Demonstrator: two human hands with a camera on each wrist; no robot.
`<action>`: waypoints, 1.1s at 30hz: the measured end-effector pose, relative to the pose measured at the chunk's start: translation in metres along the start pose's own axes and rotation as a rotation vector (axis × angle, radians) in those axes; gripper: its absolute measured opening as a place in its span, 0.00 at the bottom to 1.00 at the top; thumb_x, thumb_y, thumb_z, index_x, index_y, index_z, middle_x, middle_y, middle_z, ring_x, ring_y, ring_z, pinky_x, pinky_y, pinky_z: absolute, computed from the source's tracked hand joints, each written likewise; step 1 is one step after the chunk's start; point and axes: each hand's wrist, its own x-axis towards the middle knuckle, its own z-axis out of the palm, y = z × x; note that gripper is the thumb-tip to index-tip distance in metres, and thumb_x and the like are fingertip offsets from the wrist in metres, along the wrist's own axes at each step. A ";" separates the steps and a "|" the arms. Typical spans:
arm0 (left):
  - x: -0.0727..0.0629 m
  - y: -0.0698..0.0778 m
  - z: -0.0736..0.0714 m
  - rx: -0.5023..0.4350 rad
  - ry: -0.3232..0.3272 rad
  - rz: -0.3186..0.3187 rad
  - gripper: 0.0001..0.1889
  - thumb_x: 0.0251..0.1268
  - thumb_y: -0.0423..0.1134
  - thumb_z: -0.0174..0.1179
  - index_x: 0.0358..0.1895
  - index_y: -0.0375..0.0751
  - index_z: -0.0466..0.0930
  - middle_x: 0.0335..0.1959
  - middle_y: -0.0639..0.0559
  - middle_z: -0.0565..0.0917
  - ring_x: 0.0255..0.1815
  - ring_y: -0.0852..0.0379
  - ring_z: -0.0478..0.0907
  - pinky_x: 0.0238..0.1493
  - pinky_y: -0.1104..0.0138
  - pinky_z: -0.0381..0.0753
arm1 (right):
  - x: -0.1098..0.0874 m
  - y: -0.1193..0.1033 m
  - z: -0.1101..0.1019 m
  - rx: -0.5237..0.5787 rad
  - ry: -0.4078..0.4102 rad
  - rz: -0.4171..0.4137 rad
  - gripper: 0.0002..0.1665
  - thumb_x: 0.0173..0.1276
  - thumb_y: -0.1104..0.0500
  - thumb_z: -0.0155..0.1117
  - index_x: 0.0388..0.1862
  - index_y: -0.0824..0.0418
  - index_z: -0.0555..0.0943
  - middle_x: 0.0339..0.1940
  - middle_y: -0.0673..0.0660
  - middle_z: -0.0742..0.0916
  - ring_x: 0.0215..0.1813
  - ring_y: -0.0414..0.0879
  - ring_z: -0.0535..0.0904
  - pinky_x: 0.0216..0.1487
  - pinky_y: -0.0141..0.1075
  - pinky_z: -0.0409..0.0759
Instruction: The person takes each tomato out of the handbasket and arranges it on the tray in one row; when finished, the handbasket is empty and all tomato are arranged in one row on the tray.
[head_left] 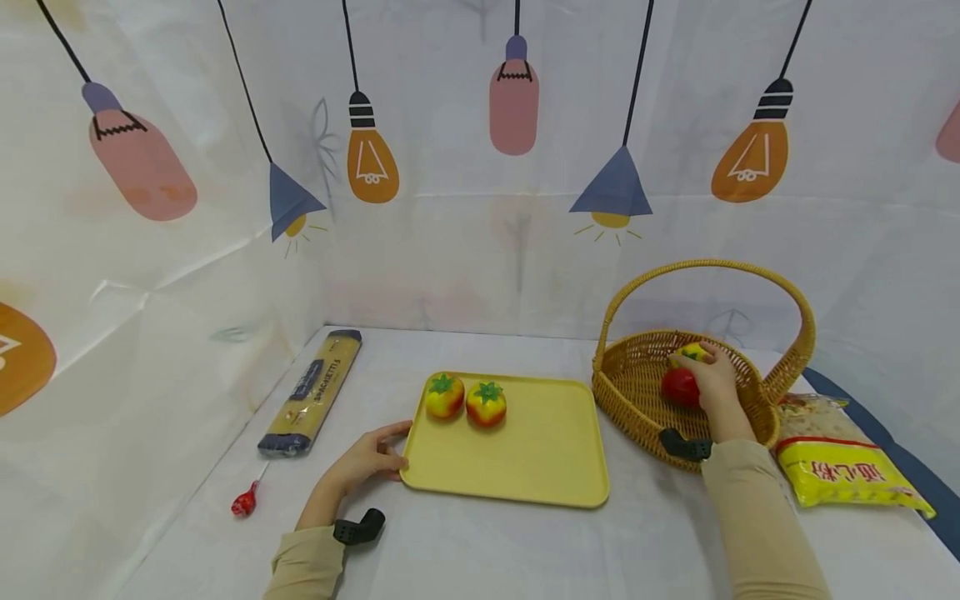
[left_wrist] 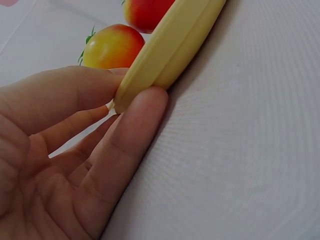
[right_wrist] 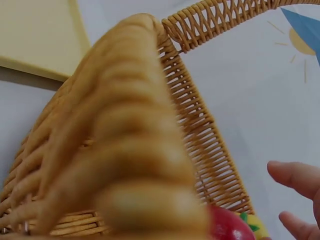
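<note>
My left hand (head_left: 362, 462) pinches the front left corner of a yellow tray (head_left: 525, 450) between thumb and fingers; the left wrist view shows the tray's edge (left_wrist: 172, 42) in that pinch. Two yellow-red tomatoes (head_left: 445, 396) with green leafy tops sit side by side at the tray's back left. My right hand (head_left: 718, 387) reaches into a wicker basket (head_left: 637, 392). Its fingers spread beside a yellow tomato (head_left: 692, 351) with a green top, and the right wrist view shows the fingertips apart. A dark red round fruit (head_left: 681, 388) lies against that tomato, partly hidden by the hand.
A spaghetti pack (head_left: 313, 392) lies at the left, with a red-wrapped lollipop (head_left: 244, 500) in front of it. Right of the basket rests a yellow and clear pasta bag (head_left: 840, 458). The basket's tall handle (head_left: 705, 265) arches over its opening. A printed cloth (head_left: 450, 267) hangs behind.
</note>
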 end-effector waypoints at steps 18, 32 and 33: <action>-0.001 0.003 0.000 -0.006 -0.005 0.002 0.38 0.55 0.32 0.62 0.69 0.32 0.55 0.24 0.48 0.77 0.27 0.57 0.78 0.32 0.66 0.83 | 0.005 0.016 -0.007 -0.254 -0.203 0.107 0.48 0.63 0.61 0.58 0.72 0.70 0.42 0.70 0.75 0.45 0.70 0.69 0.46 0.68 0.55 0.54; -0.001 0.002 0.000 -0.015 -0.006 0.000 0.38 0.54 0.32 0.63 0.69 0.32 0.55 0.22 0.48 0.77 0.26 0.56 0.77 0.31 0.66 0.82 | 0.002 0.016 -0.001 -0.138 -0.115 0.071 0.49 0.60 0.62 0.61 0.72 0.68 0.44 0.72 0.72 0.47 0.70 0.68 0.49 0.67 0.55 0.57; 0.000 0.001 0.000 -0.015 -0.005 0.000 0.38 0.54 0.32 0.63 0.69 0.32 0.55 0.22 0.48 0.77 0.26 0.56 0.77 0.31 0.66 0.82 | 0.003 0.016 0.000 -0.123 -0.105 0.064 0.49 0.60 0.63 0.62 0.72 0.68 0.44 0.72 0.71 0.47 0.70 0.67 0.49 0.67 0.55 0.58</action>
